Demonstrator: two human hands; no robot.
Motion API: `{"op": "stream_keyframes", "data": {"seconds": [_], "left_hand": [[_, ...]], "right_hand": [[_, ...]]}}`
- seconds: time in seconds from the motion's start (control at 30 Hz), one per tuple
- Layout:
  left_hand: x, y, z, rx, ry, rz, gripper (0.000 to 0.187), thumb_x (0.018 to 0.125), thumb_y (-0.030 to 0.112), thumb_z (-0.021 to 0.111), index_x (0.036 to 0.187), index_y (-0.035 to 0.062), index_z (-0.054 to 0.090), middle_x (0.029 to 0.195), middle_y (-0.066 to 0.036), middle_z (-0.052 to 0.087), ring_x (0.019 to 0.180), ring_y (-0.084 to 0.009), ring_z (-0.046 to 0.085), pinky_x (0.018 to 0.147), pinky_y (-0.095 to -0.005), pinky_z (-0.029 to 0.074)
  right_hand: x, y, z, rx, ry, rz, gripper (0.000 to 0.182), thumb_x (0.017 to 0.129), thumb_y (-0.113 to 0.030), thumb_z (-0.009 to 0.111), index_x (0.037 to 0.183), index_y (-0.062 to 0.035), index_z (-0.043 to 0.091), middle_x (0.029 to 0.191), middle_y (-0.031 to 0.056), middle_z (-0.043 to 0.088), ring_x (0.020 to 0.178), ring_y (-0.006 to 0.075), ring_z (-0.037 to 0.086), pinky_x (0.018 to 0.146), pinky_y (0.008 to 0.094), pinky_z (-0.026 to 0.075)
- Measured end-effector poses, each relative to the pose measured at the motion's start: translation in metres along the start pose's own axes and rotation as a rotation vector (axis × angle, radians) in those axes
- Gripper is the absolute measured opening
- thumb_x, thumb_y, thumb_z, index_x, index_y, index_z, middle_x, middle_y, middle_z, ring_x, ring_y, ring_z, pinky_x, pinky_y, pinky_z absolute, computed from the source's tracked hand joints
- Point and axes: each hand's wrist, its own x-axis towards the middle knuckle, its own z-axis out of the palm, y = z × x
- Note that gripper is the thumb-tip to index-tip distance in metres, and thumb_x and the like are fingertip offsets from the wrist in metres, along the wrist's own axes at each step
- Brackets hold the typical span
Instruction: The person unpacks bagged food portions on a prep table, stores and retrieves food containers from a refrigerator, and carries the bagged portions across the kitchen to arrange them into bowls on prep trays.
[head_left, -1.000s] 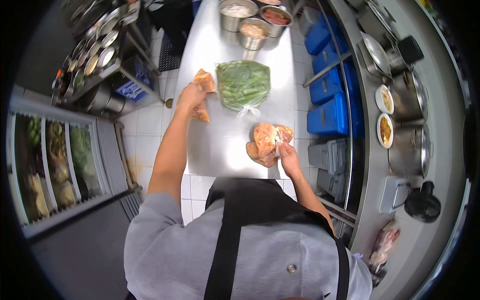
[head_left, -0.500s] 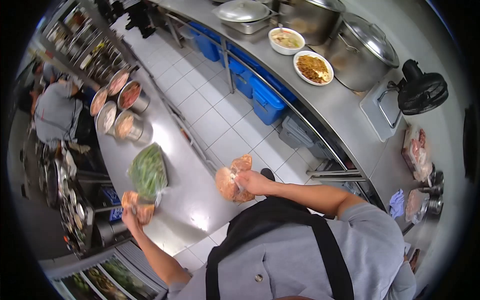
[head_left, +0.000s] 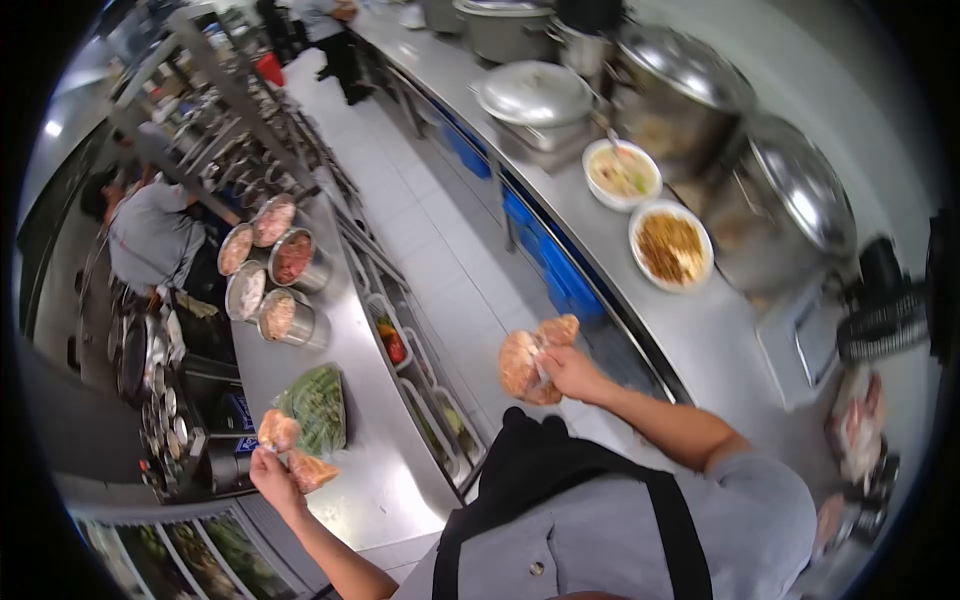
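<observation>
My left hand [head_left: 275,478] is closed on small clear bags of orange-pink food [head_left: 312,471], held over the near left edge of the steel table [head_left: 385,455]. A clear bag of green vegetables [head_left: 316,408] lies on that table just beyond them. My right hand [head_left: 570,373] grips the gathered part of larger clear bags of similar orange-pink food [head_left: 520,366], held in the air over the aisle floor. What exactly the bags contain is too blurred to tell.
Several metal containers of pale and red food [head_left: 292,256] stand farther along the table. On the right counter [head_left: 725,345] are two bowls of food [head_left: 671,245], large lidded pots [head_left: 800,190] and a black fan [head_left: 885,310]. One person [head_left: 155,235] works at left; another [head_left: 335,40] stands far back.
The view has shifted, bringing more of the far kitchen and open containers under the table into sight. My right hand and its bags have moved toward the right counter. Both hands keep their hold.
</observation>
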Motion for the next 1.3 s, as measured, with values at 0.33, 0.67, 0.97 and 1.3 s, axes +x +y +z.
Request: {"op": "stream_keyframes", "data": {"seconds": [0.33, 0.67, 0.97, 1.3], "left_hand": [[0.08, 0.031, 0.21, -0.165, -0.168, -0.181, 0.03, 0.105, 0.024, 0.054, 0.079, 0.0093, 0.058, 0.063, 0.009, 0.047, 0.052, -0.0011, 0.035, 0.047, -0.0222, 0.027], [0.331, 0.051, 0.463, 0.074, -0.451, 0.008, 0.025, 0.102, 0.017, 0.053, 0.089, -0.0015, 0.062, 0.077, -0.003, 0.064, 0.072, -0.0096, 0.056, 0.067, -0.0292, 0.048], [0.559, 0.072, 0.644, -0.077, -0.436, -0.035, 0.028, 0.104, 0.02, 0.052, 0.09, -0.002, 0.062, 0.078, -0.002, 0.064, 0.07, -0.0091, 0.056, 0.066, -0.0289, 0.048], [0.807, 0.052, 0.756, 0.241, -0.258, 0.006, 0.025, 0.098, 0.02, 0.057, 0.09, -0.0022, 0.064, 0.073, -0.015, 0.064, 0.068, -0.0182, 0.06, 0.066, -0.036, 0.048]], "right_hand": [[0.216, -0.016, -0.012, 0.147, -0.08, 0.088, 0.035, 0.103, -0.027, 0.05, 0.094, 0.002, 0.067, 0.077, 0.0149, 0.066, 0.073, 0.0209, 0.061, 0.07, 0.0389, 0.048], [0.487, -0.08, -0.026, 0.118, 0.035, 0.071, 0.035, 0.105, -0.024, 0.048, 0.093, 0.003, 0.067, 0.079, 0.0032, 0.064, 0.073, 0.013, 0.057, 0.069, 0.0333, 0.048], [0.774, -0.093, -0.044, 0.288, 0.086, 0.015, 0.034, 0.106, -0.024, 0.049, 0.096, 0.0033, 0.067, 0.083, 0.0048, 0.067, 0.079, 0.0124, 0.059, 0.074, 0.0309, 0.049], [1.094, -0.132, -0.063, 0.224, 0.155, -0.041, 0.029, 0.104, -0.02, 0.049, 0.097, 0.0017, 0.067, 0.084, 0.0067, 0.068, 0.078, 0.0143, 0.061, 0.074, 0.0326, 0.05]]}}
